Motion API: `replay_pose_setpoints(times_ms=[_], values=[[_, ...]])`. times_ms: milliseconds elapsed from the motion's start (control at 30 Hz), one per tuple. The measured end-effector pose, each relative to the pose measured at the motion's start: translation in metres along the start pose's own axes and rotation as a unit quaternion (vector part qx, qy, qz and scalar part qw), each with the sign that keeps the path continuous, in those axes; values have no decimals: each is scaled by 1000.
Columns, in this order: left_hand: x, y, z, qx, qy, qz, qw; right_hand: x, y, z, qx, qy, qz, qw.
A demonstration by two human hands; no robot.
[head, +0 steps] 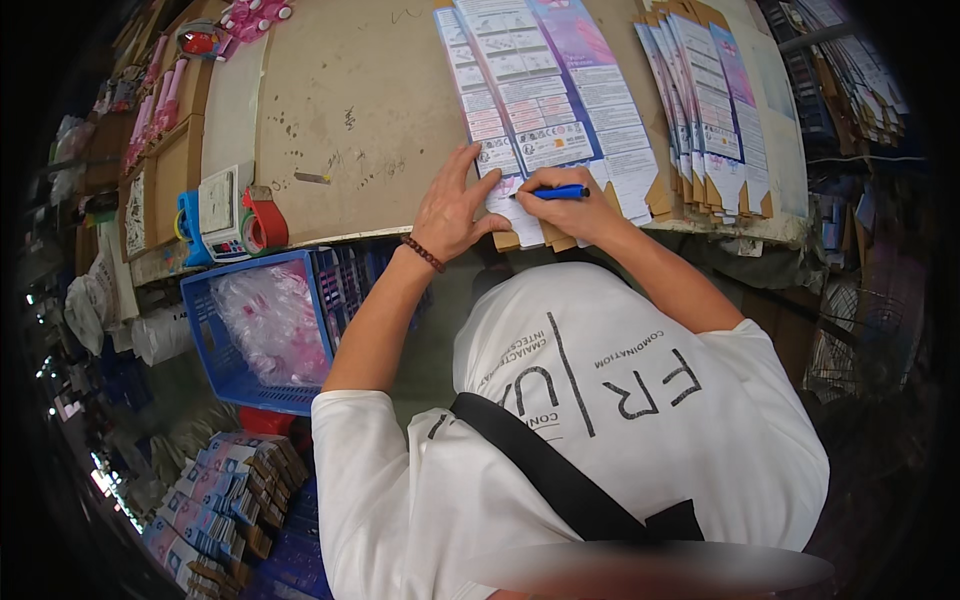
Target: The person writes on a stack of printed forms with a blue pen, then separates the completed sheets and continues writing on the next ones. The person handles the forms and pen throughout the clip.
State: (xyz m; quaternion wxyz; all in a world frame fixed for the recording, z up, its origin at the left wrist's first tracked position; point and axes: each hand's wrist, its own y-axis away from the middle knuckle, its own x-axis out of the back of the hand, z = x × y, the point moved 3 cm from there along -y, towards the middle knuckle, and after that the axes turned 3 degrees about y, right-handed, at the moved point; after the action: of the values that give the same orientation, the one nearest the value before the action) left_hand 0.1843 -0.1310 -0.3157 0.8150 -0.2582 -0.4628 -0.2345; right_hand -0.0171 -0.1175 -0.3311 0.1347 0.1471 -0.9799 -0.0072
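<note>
A blue marker pen (pixel 562 193) is held in my right hand (pixel 574 206), its tip down at the end flap of a flat printed cardboard box (pixel 544 97). That flat box lies with others, partly overlapping, near the table's front edge. Spread over the left edge of the same flaps is my left hand (pixel 454 206), fingers apart, resting on the card and table with nothing gripped. A beaded bracelet circles that wrist. Farther right, a fanned stack of similar flat boxes (pixel 709 112) lies on the table (pixel 337 97).
At the table's left front stand a red tape dispenser (pixel 265 221), a blue tape dispenser (pixel 193 225) and a small scale (pixel 219 202). Below is a blue crate (pixel 259 401) holding bagged pink parts (pixel 270 322). Bundled flat boxes (pixel 217 502) are stacked at lower left.
</note>
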Motion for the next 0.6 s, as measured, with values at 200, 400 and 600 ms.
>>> replay_pose_setpoints(times_ms=[200,400,600], values=[[1,4,2,-1,-18,-7,1000,37,-4,20,-30,-85,190,978],[0,4,4,-10,-20,-12,1000,137,-41,86,-133,144,283,939],[-9,2,11,17,-19,-49,998,140,-42,122,-230,-171,154,945]])
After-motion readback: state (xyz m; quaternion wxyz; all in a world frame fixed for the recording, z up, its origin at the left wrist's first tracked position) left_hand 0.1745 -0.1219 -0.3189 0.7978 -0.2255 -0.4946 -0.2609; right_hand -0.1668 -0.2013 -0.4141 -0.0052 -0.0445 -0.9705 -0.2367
